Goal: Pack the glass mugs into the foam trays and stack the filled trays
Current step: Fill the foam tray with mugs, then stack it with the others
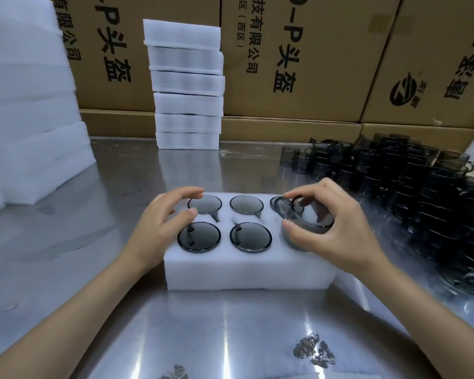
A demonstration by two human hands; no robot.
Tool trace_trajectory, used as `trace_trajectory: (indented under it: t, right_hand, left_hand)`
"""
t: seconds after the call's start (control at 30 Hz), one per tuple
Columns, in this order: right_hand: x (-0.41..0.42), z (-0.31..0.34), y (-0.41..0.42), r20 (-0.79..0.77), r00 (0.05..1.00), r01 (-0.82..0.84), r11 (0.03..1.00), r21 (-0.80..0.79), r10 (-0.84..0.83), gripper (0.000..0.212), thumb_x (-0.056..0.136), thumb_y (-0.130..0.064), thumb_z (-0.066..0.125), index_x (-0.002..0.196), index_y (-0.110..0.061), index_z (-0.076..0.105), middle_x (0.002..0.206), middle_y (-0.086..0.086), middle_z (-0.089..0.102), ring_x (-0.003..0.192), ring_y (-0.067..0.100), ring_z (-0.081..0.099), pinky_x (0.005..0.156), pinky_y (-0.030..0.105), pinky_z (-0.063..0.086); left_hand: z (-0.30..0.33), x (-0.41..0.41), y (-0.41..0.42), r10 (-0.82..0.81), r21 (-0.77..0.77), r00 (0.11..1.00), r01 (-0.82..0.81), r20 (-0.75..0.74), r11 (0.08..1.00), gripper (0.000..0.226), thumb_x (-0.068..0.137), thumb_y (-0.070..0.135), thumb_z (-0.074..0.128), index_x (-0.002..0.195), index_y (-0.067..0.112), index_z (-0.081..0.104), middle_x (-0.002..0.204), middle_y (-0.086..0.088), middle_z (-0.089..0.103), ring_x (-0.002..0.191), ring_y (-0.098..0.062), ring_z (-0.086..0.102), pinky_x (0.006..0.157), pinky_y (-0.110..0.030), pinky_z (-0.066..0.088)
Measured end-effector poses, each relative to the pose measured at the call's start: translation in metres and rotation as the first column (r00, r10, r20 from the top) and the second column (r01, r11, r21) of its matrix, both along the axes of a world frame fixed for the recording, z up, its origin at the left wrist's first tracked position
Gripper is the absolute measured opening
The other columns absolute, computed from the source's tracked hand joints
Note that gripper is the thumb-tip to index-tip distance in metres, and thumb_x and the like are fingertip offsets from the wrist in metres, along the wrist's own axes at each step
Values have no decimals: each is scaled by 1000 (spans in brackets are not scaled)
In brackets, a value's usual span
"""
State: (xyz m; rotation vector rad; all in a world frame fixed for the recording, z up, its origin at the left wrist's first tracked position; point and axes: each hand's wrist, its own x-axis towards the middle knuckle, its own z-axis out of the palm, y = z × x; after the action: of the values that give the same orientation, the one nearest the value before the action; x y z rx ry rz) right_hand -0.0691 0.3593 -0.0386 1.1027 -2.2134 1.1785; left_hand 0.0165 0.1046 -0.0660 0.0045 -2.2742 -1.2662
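Observation:
A white foam tray (246, 272) lies on the steel table in front of me. Smoky glass mugs sit bottom-up in its left and middle holes, such as the front-left mug (199, 237), and another shows in the back-right hole. My right hand (331, 228) grips a tilted glass mug (298, 214) over the tray's front-right corner, fingers curled round its body. My left hand (164, 220) hovers at the tray's left end with fingers relaxed, fingertips near the back-left mug (204, 204); contact is unclear.
A tall stack of foam trays (186, 86) stands at the back centre. Bulk foam blocks (30, 105) fill the left side. Several loose dark glass mugs (422, 192) crowd the table's right. Cardboard cartons (312, 58) wall the back.

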Motion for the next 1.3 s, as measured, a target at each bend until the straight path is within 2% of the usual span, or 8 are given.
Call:
trace_trajectory:
  t: [0.17, 0.33, 0.47, 0.67, 0.87, 1.0, 1.1, 1.3]
  right_hand:
    - [6, -5, -4, 10, 998, 69, 995, 72, -69, 29, 66, -46, 70, 92, -37, 62, 80, -14, 52, 83, -6, 54, 67, 6, 35]
    - [10, -8, -5, 1, 989, 146, 984, 107, -147, 30, 66, -52, 68, 92, -41, 58, 84, -17, 51, 86, -6, 53, 66, 8, 37]
    - [12, -9, -7, 6, 975, 220, 963, 155, -224, 35, 64, -60, 61, 93, -41, 57, 84, -14, 50, 84, 0, 52, 64, 15, 38]
    - [17, -5, -5, -24, 971, 237, 951, 197, -237, 46, 67, -72, 47, 102, -43, 57, 92, -18, 52, 87, -1, 52, 70, 26, 44]
    - [17, -2, 14, -31, 989, 145, 989, 30, -144, 51, 86, -56, 30, 128, -37, 53, 124, -24, 54, 119, 0, 47, 99, 20, 34]
    - [24, -12, 18, -102, 994, 49, 991, 128, -36, 48, 92, -41, 28, 136, -27, 44, 137, -15, 49, 131, 0, 40, 110, 26, 29]
    - [28, -15, 20, -99, 994, 70, 977, 200, -51, 47, 92, -41, 26, 135, -32, 41, 139, -21, 44, 133, -3, 36, 111, 35, 32]
    - [35, -18, 23, -89, 992, 120, 880, 460, -89, 52, 87, -51, 17, 137, -42, 31, 143, -29, 34, 136, -6, 29, 113, 32, 29]
  left_hand:
    - [2, 1, 1, 8, -4, 1000, -8, 0, 1000, 41, 79, 30, 47, 118, 25, 60, 119, 14, 61, 119, -7, 46, 102, -44, 38]
    - [7, 3, 1, 1, -56, 1000, 0, 10, 998, 37, 79, 33, 50, 114, 30, 61, 118, 18, 61, 119, -2, 47, 104, -37, 37]
    - [21, 11, 9, -70, -140, 998, 68, -7, 988, 39, 74, 48, 51, 107, 33, 64, 110, 19, 65, 111, -3, 54, 97, -30, 41]
    - [29, 21, 36, -149, -602, 980, 39, -135, 798, 42, 81, 39, 50, 117, 23, 64, 111, 23, 59, 105, -4, 56, 92, -24, 40]
    - [25, 27, 63, -240, -789, 960, 31, -148, 613, 56, 88, 43, 46, 138, 18, 48, 145, 7, 45, 132, -11, 44, 110, -39, 34]
    - [19, 28, 76, -222, -894, 972, 30, -79, 446, 65, 91, 53, 36, 145, 16, 37, 152, 4, 32, 140, -13, 30, 113, -46, 26]
    - [15, 28, 79, -194, -905, 981, 61, -25, 422, 67, 92, 55, 31, 147, 17, 32, 155, 5, 26, 143, -11, 23, 113, -49, 19]
    - [13, 26, 83, -188, -868, 982, 100, 9, 486, 57, 87, 51, 38, 135, 22, 53, 141, 10, 49, 133, -8, 42, 113, -43, 17]
